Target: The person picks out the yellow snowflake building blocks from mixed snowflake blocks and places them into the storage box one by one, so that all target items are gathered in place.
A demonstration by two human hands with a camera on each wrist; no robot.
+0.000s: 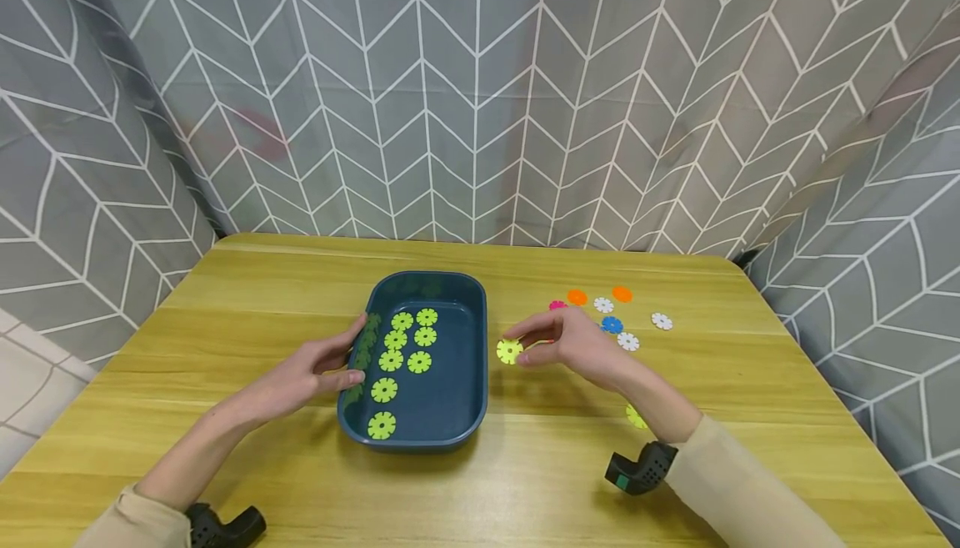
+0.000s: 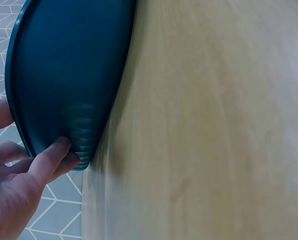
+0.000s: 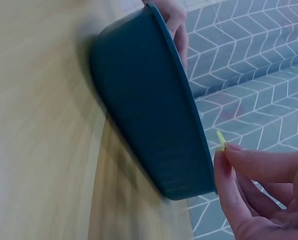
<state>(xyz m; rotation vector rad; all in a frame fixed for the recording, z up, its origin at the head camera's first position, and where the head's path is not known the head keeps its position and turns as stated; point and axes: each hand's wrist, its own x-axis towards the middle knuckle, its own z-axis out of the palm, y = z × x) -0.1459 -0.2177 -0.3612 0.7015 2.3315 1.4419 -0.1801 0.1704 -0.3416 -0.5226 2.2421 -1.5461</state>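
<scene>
A dark blue rectangular bin (image 1: pixel 450 439) stands on the table, holding several yellow-green notched snowflake discs (image 1: pixel 384 389). My left hand (image 1: pixel 318 364) holds the bin's left side; in the left wrist view its fingers (image 2: pixel 53 155) lie against the outer wall and another digit meets the rim. Just right of the bin, my right hand (image 1: pixel 566 348) pinches one yellow-green snowflake disc (image 1: pixel 510 352) between thumb and fingertips. In the right wrist view that disc (image 3: pixel 220 137) shows edge-on, above the rim's level, apart from the bin.
Right of the bin lie white discs (image 1: pixel 627 341), a blue disc (image 1: pixel 612 324), orange discs (image 1: pixel 622 294) and a pink disc (image 1: pixel 557 305). Another yellow-green disc (image 1: pixel 636 416) is partly hidden under my right forearm. A grey patterned curtain (image 1: pixel 480 98) hangs behind the wooden table (image 1: pixel 262 281).
</scene>
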